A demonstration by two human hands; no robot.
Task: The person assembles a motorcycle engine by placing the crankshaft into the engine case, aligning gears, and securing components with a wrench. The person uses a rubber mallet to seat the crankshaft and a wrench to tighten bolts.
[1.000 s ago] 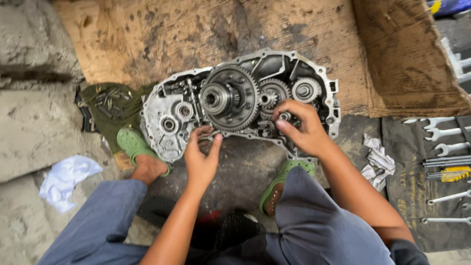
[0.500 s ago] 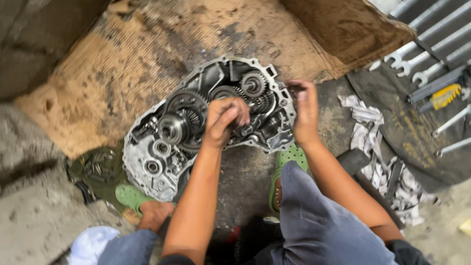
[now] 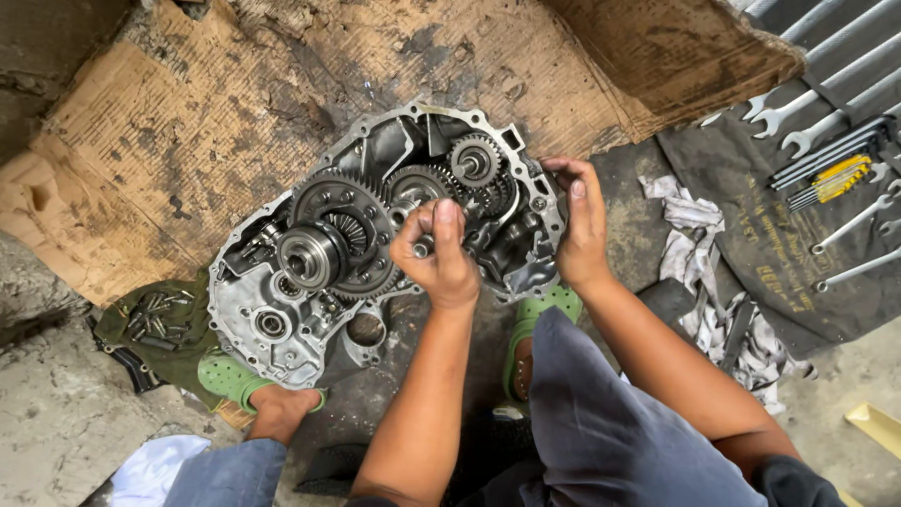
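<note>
Over the gearbox housing [image 3: 375, 244], the left hand [image 3: 439, 258] has fingers clamped on a small shaft [image 3: 424, 248], standing upright. Right hand [image 3: 580, 225] fingers grip the housing edge just beside it.

Soft, even daylight fills the scene with only faint shadows. The gearbox casing [image 3: 375, 235] shows mild sheen, no harsh glare. Focus is sharp centrally; edges bend slightly from wide-angle distortion.
</note>
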